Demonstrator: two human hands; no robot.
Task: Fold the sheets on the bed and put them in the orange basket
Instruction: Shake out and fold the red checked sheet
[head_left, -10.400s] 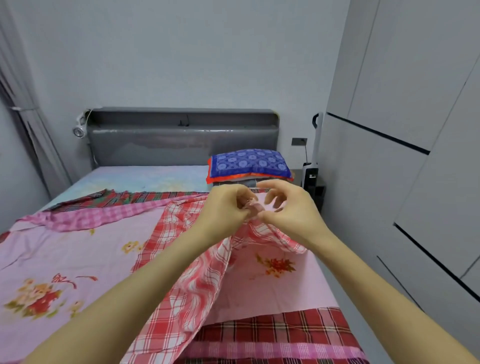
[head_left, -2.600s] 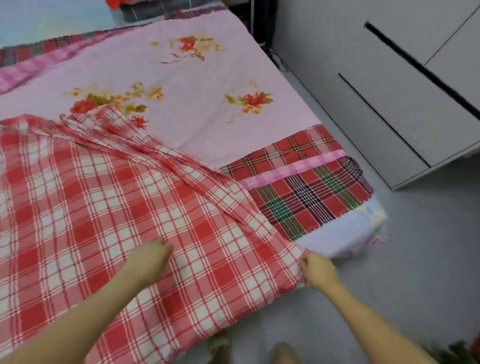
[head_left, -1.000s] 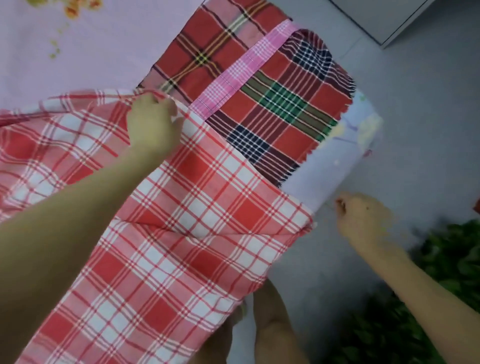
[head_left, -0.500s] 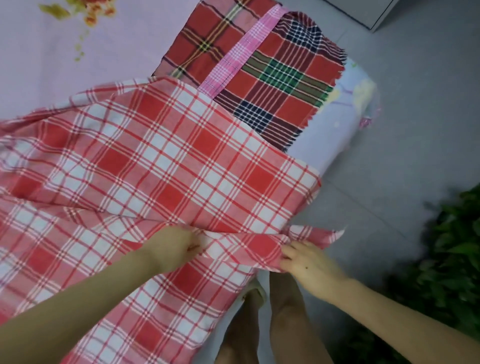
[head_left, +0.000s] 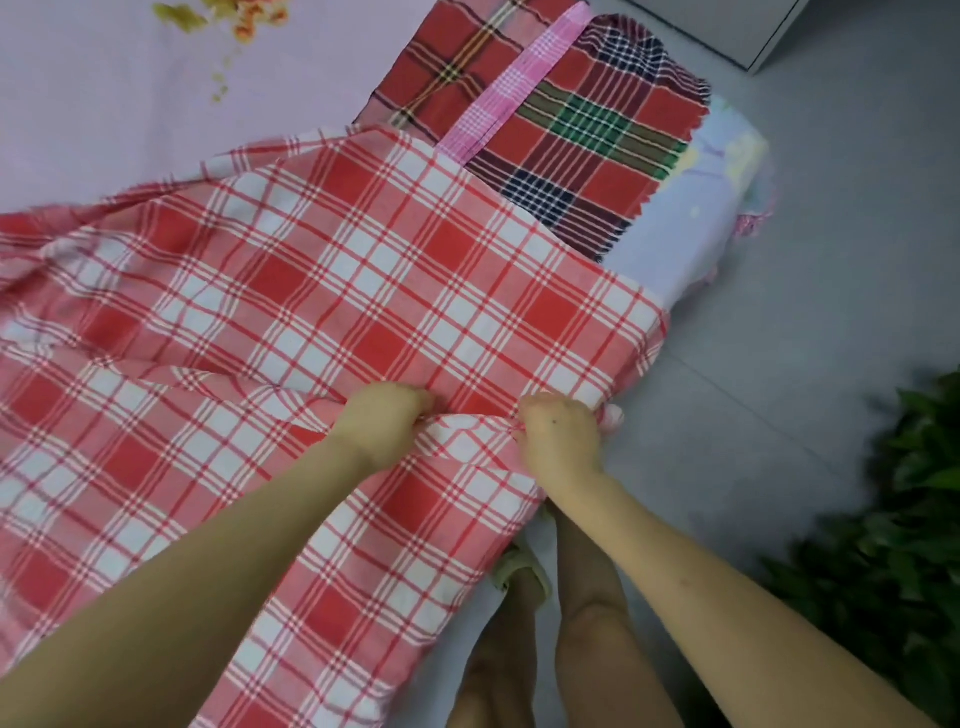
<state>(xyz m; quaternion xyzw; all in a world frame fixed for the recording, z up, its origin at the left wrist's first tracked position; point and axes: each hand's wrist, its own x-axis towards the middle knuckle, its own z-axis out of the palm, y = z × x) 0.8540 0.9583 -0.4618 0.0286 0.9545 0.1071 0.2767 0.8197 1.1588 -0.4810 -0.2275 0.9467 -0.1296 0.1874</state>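
Where the checked sheet (head_left: 363, 291) folds, the left hand (head_left: 387, 421) and right hand (head_left: 558, 431) each pinch it, fingers curled. Two others lie beyond: a pink sheet (head_left: 130, 104) at eleven o'clock, a plaid sheet (head_left: 587, 130) at one.

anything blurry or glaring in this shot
Head view: the plant at the right edge is smeared; the red check sheet, left hand and right hand are fairly sharp; light is soft and even, no glare.

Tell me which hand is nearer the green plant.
Right. The right hand grips the checked sheet at the edge of the bed, toward the plant; the left hand grips it farther in.
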